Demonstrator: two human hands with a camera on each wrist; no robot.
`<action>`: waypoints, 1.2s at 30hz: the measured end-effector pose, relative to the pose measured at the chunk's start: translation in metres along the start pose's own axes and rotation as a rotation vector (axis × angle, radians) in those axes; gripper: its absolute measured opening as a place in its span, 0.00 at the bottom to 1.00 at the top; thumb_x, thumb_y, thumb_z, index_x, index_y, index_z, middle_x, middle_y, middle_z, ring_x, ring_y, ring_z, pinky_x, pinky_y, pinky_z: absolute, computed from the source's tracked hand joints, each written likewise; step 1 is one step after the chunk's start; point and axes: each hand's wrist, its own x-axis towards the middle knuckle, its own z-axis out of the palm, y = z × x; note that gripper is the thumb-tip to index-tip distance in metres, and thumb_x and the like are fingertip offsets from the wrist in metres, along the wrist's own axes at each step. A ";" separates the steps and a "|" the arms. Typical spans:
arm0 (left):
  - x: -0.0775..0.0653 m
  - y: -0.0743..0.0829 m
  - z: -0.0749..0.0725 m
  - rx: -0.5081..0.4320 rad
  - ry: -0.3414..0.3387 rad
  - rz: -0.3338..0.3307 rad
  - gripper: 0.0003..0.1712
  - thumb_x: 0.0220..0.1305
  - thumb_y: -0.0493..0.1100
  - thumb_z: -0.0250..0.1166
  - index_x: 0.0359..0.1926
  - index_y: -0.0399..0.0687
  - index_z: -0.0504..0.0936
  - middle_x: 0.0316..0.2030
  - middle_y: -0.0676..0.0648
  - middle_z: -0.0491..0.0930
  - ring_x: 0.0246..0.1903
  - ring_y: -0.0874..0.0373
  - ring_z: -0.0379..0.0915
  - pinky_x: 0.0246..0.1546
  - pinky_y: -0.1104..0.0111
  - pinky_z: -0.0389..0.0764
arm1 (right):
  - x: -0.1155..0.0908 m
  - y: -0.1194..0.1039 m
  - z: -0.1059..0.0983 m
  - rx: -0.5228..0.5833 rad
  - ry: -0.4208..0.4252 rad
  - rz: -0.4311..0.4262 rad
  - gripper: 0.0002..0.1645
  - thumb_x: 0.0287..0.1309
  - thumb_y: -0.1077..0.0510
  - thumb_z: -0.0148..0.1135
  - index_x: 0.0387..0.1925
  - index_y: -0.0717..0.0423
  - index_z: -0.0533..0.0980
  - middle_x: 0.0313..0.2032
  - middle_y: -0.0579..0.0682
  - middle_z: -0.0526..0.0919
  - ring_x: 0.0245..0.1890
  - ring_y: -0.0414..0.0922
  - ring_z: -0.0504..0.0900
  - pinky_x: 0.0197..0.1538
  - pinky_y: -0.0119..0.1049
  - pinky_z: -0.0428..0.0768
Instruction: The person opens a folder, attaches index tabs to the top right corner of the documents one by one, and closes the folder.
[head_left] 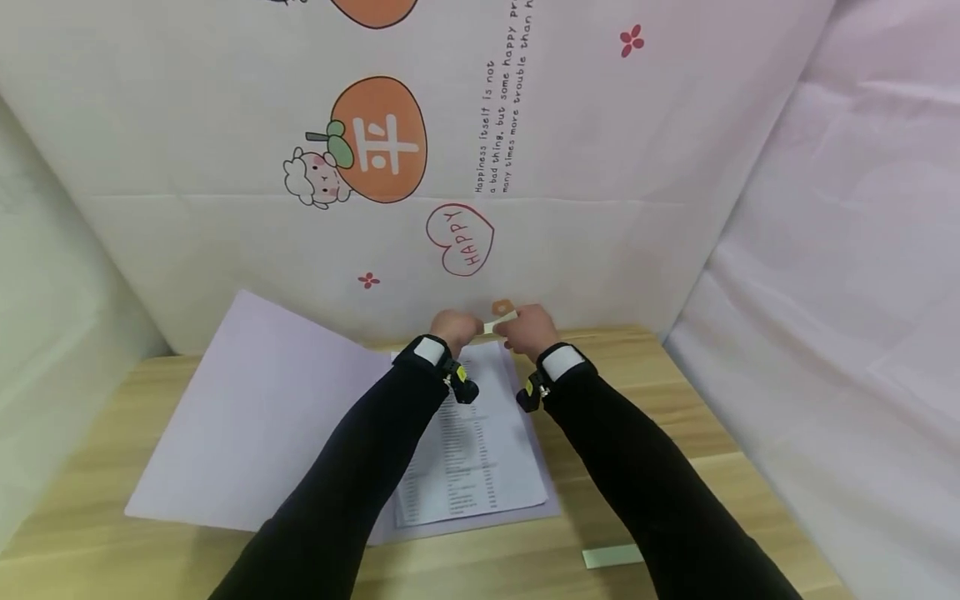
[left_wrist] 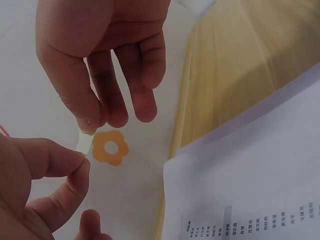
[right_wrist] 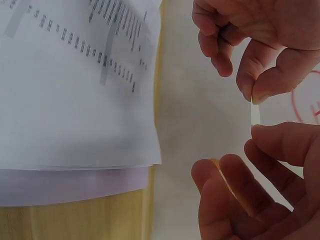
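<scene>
A narrow pale green strip (head_left: pixel 498 322) is stretched between both hands just above the printed sheets' far edge. My left hand (head_left: pixel 453 328) pinches one end between thumb and finger. At the other end, the thumb and finger of my right hand (head_left: pixel 531 331) pinch it, its other fingers spread loosely in the left wrist view. Most of the strip is covered by fingertips in the right wrist view. Below the hands lie white printed sheets (head_left: pixel 480 467) with columns of text, on the right side of an opened lilac folder (head_left: pixel 255 425).
A second pale green strip (head_left: pixel 611 557) lies on the wooden table (head_left: pixel 675 483) near the right forearm, partly covered by the sleeve. A white cloth (head_left: pixel 585 150) with printed orange fruit, lettering and flowers hangs behind the table. Another white cloth (head_left: pixel 847 275) borders the right side.
</scene>
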 end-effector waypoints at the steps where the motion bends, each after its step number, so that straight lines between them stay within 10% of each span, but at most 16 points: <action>1: 0.004 -0.003 0.002 -0.004 0.006 -0.002 0.29 0.58 0.36 0.65 0.59 0.26 0.73 0.63 0.36 0.68 0.58 0.43 0.67 0.59 0.56 0.71 | 0.003 0.002 0.002 -0.004 0.005 0.006 0.11 0.57 0.60 0.66 0.39 0.63 0.79 0.43 0.57 0.83 0.33 0.50 0.86 0.29 0.34 0.79; 13: 0.039 -0.023 0.021 0.408 -0.014 0.152 0.11 0.54 0.41 0.64 0.19 0.42 0.75 0.33 0.40 0.78 0.30 0.50 0.72 0.28 0.69 0.71 | 0.034 0.037 0.020 0.068 0.029 0.054 0.05 0.50 0.67 0.65 0.29 0.63 0.76 0.23 0.55 0.85 0.19 0.47 0.84 0.21 0.34 0.80; 23: 0.040 -0.032 0.030 0.518 -0.044 0.143 0.13 0.58 0.41 0.61 0.36 0.33 0.84 0.46 0.38 0.80 0.40 0.49 0.72 0.41 0.66 0.76 | 0.039 0.049 0.026 -0.251 0.043 0.024 0.08 0.50 0.61 0.65 0.23 0.57 0.73 0.21 0.50 0.81 0.23 0.46 0.78 0.27 0.34 0.73; 36: 0.054 -0.031 0.046 0.671 0.015 -0.054 0.26 0.68 0.51 0.55 0.55 0.35 0.80 0.55 0.37 0.76 0.53 0.41 0.68 0.54 0.54 0.70 | 0.043 0.053 0.029 -0.439 0.064 -0.012 0.17 0.51 0.58 0.67 0.16 0.56 0.69 0.26 0.55 0.77 0.30 0.52 0.74 0.35 0.38 0.73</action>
